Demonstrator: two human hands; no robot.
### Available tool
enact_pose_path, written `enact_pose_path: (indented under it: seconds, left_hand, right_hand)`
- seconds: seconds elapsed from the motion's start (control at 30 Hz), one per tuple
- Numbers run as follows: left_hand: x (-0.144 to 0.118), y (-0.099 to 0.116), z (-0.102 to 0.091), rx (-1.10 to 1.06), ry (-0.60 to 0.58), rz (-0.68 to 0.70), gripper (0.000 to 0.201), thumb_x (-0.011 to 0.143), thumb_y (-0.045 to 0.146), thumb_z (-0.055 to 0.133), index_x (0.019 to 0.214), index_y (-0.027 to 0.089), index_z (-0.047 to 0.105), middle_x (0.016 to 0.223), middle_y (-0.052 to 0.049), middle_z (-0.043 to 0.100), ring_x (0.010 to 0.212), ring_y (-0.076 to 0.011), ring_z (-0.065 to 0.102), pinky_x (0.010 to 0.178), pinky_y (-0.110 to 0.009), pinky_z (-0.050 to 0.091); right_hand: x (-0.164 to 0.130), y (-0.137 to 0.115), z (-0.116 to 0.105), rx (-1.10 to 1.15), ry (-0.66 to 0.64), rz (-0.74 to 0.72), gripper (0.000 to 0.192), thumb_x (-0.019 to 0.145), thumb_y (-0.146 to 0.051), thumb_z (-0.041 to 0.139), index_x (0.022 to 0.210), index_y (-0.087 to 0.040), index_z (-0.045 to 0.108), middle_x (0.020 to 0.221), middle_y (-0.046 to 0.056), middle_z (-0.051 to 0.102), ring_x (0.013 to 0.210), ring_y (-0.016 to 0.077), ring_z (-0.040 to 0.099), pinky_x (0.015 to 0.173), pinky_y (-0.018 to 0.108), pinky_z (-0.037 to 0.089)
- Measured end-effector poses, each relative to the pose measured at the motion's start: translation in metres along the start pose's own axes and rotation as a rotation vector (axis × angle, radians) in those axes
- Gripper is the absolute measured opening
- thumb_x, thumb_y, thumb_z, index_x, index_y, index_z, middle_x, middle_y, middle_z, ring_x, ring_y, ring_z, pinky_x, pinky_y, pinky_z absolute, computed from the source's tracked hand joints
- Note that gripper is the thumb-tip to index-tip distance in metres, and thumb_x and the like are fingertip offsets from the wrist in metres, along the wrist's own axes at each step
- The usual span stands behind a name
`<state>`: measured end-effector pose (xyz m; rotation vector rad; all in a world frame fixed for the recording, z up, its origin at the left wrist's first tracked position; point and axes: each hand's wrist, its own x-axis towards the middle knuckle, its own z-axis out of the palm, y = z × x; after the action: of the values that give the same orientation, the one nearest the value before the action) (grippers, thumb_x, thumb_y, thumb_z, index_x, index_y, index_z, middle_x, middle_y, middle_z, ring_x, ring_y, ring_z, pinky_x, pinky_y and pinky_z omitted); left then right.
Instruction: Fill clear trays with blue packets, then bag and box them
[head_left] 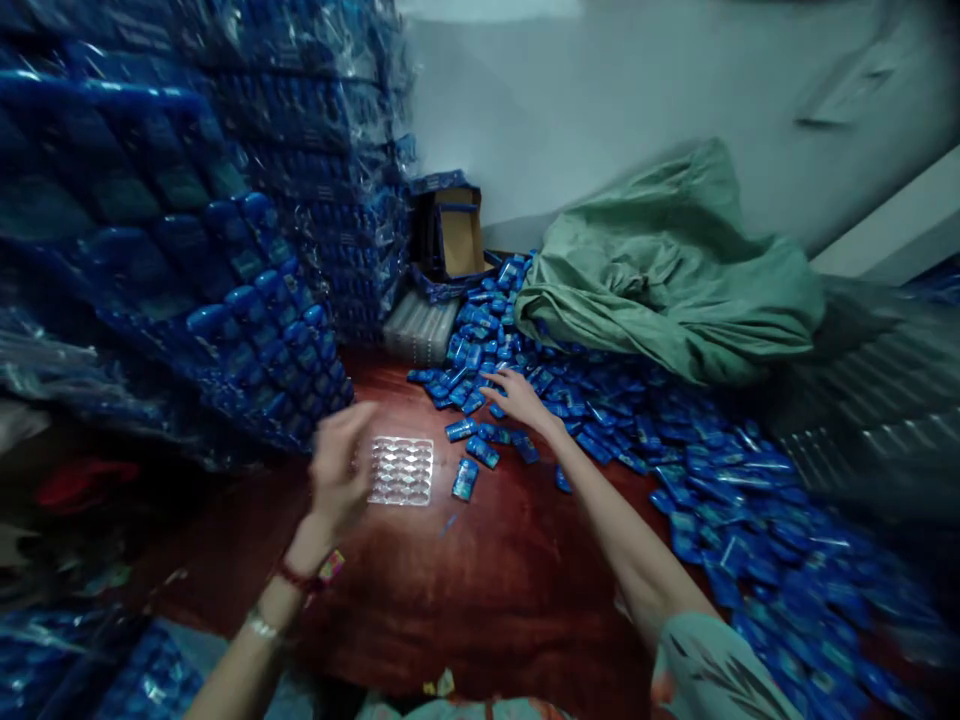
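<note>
A clear plastic tray [402, 471] with rows of moulded cells lies on the dark red surface in front of me. Just left of it is my left hand [341, 465], raised and smeared by motion, so whether its fingers hold anything is unclear. My right hand [519, 402] reaches over the near edge of a heap of small blue packets [607, 410], its fingers apart and nothing visible in them. Several loose packets are scattered between the tray and the heap, among them a single blue packet [465, 479] close to the tray's right side.
Tall stacks of blue packs in clear film [300, 150] rise at the left. Behind the heap are a stack of clear trays [421, 328] and an opened cardboard box [460, 240]. A green cloth [675, 270] covers part of the heap; more clear trays [862, 400] stand at the right.
</note>
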<state>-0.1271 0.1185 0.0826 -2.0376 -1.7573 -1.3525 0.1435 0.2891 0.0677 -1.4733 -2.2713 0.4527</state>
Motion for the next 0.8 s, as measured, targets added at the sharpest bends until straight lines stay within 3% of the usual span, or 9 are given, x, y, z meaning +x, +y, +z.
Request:
enact_pose_path:
  seconds: [0.07,0.13,0.2,0.27,0.37,0.5,0.67,0.8]
  left_hand:
    - [-0.021,0.011,0.053,0.081,-0.302,-0.016,0.040,0.094,0.036,0.036,0.128,0.020,0.049,0.128,-0.012,0.054,0.119,-0.0253,0.050,0.099,-0.045,0.041]
    - [-0.036,0.013,0.093,0.225,-0.599,-0.047,0.044,0.092,0.038,0.041,0.132,0.021,0.047,0.138,-0.014,0.047,0.127,-0.0329,0.041,0.100,-0.054,0.036]
    - [-0.049,0.010,0.114,0.354,-0.723,-0.075,0.051,0.090,0.043,0.043,0.136,0.021,0.043,0.144,-0.014,0.039,0.133,-0.0386,0.032,0.102,-0.062,0.029]
    - [-0.064,0.007,0.119,0.430,-0.724,-0.081,0.053,0.091,0.045,0.041,0.139,0.021,0.039,0.147,-0.012,0.035,0.135,-0.0393,0.026,0.103,-0.064,0.025]
    - [-0.091,0.013,0.111,0.465,-0.695,-0.041,0.053,0.092,0.045,0.038,0.141,0.023,0.036,0.149,-0.010,0.031,0.137,-0.0381,0.023,0.105,-0.064,0.022]
    - [-0.123,0.051,0.109,0.403,-0.724,-0.001,0.060,0.090,0.049,0.040,0.143,0.024,0.030,0.149,-0.009,0.030,0.137,-0.0371,0.024,0.106,-0.063,0.022]
    - [-0.143,0.124,0.141,0.275,-0.721,-0.002,0.061,0.089,0.047,0.043,0.143,0.022,0.030,0.151,-0.015,0.025,0.138,-0.0362,0.022,0.107,-0.062,0.022]
    - [-0.140,0.160,0.161,0.004,-0.755,-0.002,0.059,0.092,0.046,0.039,0.144,0.022,0.027,0.151,-0.017,0.023,0.139,-0.0326,0.021,0.108,-0.060,0.022]
  right_hand:
    - [-0.010,0.027,0.019,-0.121,0.020,0.074,0.045,0.086,-0.043,0.053,0.122,-0.017,0.058,0.140,0.018,0.043,0.132,0.0385,0.031,0.101,0.067,0.019]
    - [-0.019,0.042,0.034,-0.287,0.032,0.061,0.046,0.087,-0.043,0.052,0.125,-0.019,0.055,0.147,0.017,0.031,0.136,0.0382,0.023,0.102,0.070,0.009]
    - [-0.031,0.052,0.042,-0.409,0.033,-0.011,0.043,0.088,-0.043,0.049,0.125,-0.021,0.056,0.150,0.015,0.027,0.135,0.0343,0.027,0.105,0.067,0.008]
    - [-0.049,0.062,0.046,-0.430,0.031,-0.089,0.041,0.091,-0.041,0.045,0.125,-0.021,0.055,0.147,0.014,0.033,0.134,0.0305,0.031,0.108,0.062,0.011]
    - [-0.085,0.077,0.046,-0.359,0.012,-0.182,0.041,0.094,-0.038,0.039,0.130,-0.023,0.051,0.145,0.010,0.038,0.138,0.0267,0.025,0.111,0.056,0.015]
    - [-0.136,0.088,0.041,-0.066,-0.005,-0.192,0.043,0.095,-0.036,0.037,0.135,-0.024,0.045,0.148,0.006,0.035,0.140,0.0220,0.021,0.111,0.047,0.026]
    - [-0.191,0.086,0.035,0.310,0.204,-0.012,0.038,0.092,-0.037,0.044,0.126,-0.025,0.056,0.139,0.007,0.048,0.131,0.0209,0.040,0.108,0.044,0.033]
    - [-0.229,0.093,0.028,0.493,0.466,0.270,0.030,0.087,-0.039,0.051,0.102,-0.020,0.069,0.105,0.009,0.069,0.099,0.0213,0.063,0.092,0.040,0.047]
